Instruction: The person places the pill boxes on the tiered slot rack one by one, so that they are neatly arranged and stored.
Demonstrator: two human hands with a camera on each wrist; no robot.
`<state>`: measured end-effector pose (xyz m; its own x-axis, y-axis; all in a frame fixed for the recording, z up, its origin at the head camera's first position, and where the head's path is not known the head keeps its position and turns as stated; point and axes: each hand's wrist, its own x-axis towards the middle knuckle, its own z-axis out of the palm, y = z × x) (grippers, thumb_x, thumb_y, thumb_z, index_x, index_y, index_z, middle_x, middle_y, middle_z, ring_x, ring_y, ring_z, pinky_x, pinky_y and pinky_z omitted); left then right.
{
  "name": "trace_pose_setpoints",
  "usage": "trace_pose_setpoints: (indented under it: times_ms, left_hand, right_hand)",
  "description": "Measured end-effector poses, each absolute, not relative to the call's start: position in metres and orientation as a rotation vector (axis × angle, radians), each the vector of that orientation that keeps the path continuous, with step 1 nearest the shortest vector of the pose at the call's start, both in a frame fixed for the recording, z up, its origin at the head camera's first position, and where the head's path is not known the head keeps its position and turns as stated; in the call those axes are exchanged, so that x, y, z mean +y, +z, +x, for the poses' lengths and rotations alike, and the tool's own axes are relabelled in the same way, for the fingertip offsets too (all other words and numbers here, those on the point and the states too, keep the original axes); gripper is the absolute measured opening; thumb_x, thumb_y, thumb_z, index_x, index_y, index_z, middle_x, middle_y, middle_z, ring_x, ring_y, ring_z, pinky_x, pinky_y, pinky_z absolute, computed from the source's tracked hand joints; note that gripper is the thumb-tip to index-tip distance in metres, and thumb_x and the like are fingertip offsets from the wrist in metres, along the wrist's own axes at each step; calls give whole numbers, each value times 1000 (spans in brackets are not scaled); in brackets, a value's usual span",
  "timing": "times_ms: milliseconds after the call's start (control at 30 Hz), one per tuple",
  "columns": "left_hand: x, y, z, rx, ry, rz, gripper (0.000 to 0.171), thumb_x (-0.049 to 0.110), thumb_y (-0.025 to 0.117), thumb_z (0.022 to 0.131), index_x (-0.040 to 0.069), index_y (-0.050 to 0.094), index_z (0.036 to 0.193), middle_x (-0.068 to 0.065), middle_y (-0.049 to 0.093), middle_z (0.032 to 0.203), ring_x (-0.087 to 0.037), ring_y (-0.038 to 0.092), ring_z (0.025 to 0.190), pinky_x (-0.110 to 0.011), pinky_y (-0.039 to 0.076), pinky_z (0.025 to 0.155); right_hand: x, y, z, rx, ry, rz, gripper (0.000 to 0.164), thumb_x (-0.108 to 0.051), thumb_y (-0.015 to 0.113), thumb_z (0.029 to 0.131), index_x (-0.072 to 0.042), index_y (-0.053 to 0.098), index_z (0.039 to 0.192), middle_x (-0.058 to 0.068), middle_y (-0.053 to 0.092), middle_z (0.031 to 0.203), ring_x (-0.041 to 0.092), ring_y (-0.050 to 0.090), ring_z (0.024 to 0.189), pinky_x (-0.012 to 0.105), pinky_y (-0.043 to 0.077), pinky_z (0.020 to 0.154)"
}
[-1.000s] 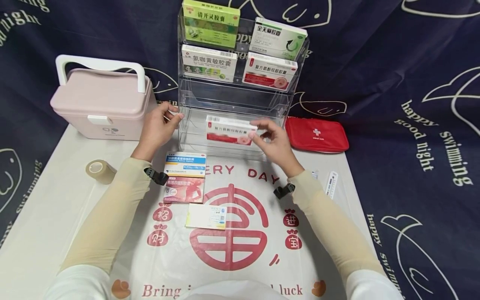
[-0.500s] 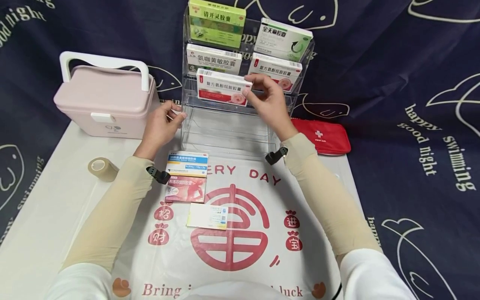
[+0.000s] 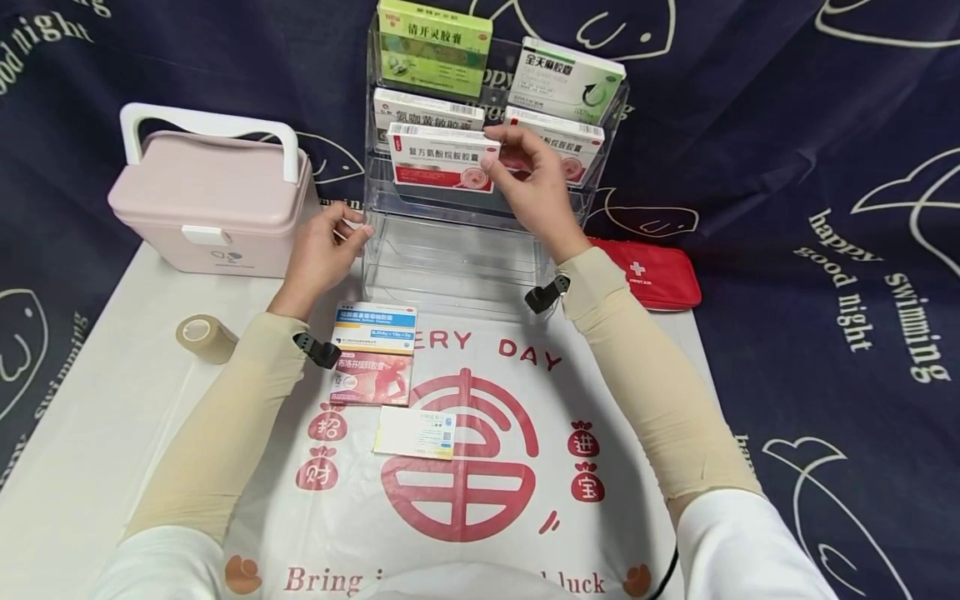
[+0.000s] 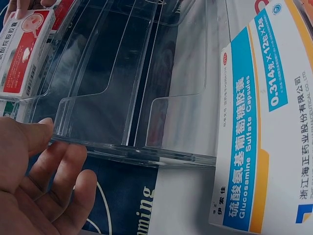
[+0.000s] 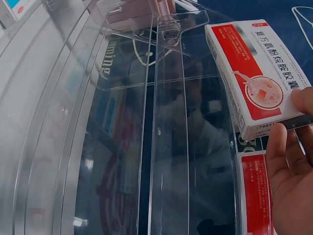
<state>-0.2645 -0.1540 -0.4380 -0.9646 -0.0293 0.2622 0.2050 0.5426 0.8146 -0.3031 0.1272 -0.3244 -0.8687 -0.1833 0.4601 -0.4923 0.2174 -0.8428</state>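
My right hand (image 3: pixel 534 179) pinches a white-and-red medicine box (image 3: pixel 442 160) by its right end, thumb in front. The box is held in front of the second tier of a clear acrylic display rack (image 3: pixel 457 258), and overlaps a white-and-green medicine box (image 3: pixel 431 114) there. In the right wrist view the held medicine box (image 5: pixel 252 73) stands tilted beside the rack's clear shelves. My left hand (image 3: pixel 324 250) pinches the rack's left side edge; in the left wrist view the thumb and fingertips of that hand (image 4: pixel 44 171) meet at this edge.
The upper tiers also hold a green box (image 3: pixel 433 50), a white-green box (image 3: pixel 567 81) and another red-white box (image 3: pixel 573 142). Blue-white (image 3: pixel 375 327), pink (image 3: pixel 371 377) and white (image 3: pixel 415 432) boxes lie in front. Around stand a pink case (image 3: pixel 213 204), tape roll (image 3: pixel 205 338) and red pouch (image 3: pixel 652 273).
My right hand has lifted the white-and-red medicine box from before the rack's lower tiers up to its second tier. My left hand stays at the rack's left edge.
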Motion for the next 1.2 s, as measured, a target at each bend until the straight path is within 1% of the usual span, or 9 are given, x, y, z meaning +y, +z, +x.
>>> trace_pose_setpoints:
  times_ms: [133, 267, 400, 567, 833, 1067, 1200]
  left_hand:
    - [-154, -438, -264, -2531, -1392, -148, 19, 17, 71, 98, 2, 64, 106, -14, 67, 82, -1, 59, 63, -19, 42, 58]
    - [-154, -438, -264, -2529, -1396, -148, 19, 17, 71, 98, 2, 64, 106, -14, 67, 82, 0, 58, 63, -19, 43, 58]
    - [-154, -438, -264, -2527, -1404, -146, 19, 17, 71, 98, 2, 63, 106, -13, 67, 82, 2, 58, 62, -19, 43, 59]
    - [-154, -438, -264, -2519, -1414, -140, 19, 17, 71, 98, 2, 63, 106, -14, 67, 82, 3, 57, 62, -19, 43, 59]
    - [-153, -439, -264, -2525, -1416, -137, 19, 18, 71, 98, 3, 63, 107, -13, 67, 81, 1, 58, 63, -19, 42, 58]
    - [-153, -439, -264, -2517, -1419, -141, 19, 17, 71, 98, 2, 63, 106, -14, 68, 81, 2, 57, 62, -19, 43, 59]
    - [-153, -439, -264, -2517, -1418, -142, 19, 17, 71, 98, 2, 63, 106, -14, 68, 82, 2, 58, 62, -20, 43, 59]
  right_hand:
    - [126, -326, -305, -2215, 1694, 665, 28, 4, 70, 93, 8, 65, 120, 11, 66, 107, 23, 64, 98, 41, 51, 92]
    - [124, -327, -307, -2208, 1694, 690, 28, 6, 70, 93, 10, 64, 120, 13, 65, 110, 24, 63, 97, 42, 51, 92]
    - [120, -328, -307, -2219, 1711, 697, 28, 7, 70, 92, 11, 64, 120, 12, 65, 110, 22, 62, 94, 41, 52, 91]
    - [116, -329, -306, -2258, 1698, 703, 28, 6, 70, 93, 9, 64, 120, 11, 65, 111, 21, 61, 94, 40, 53, 88]
    - [110, -330, -300, -2315, 1614, 735, 26, 4, 69, 94, 7, 66, 120, 15, 63, 120, 22, 61, 99, 40, 54, 84]
    - [108, -332, -298, -2373, 1544, 726, 25, 3, 69, 95, 6, 66, 120, 14, 63, 128, 22, 61, 101, 37, 53, 81]
    - [111, -343, -306, -2377, 1508, 732, 25, 3, 70, 94, 5, 66, 119, 16, 65, 124, 22, 62, 100, 38, 54, 79]
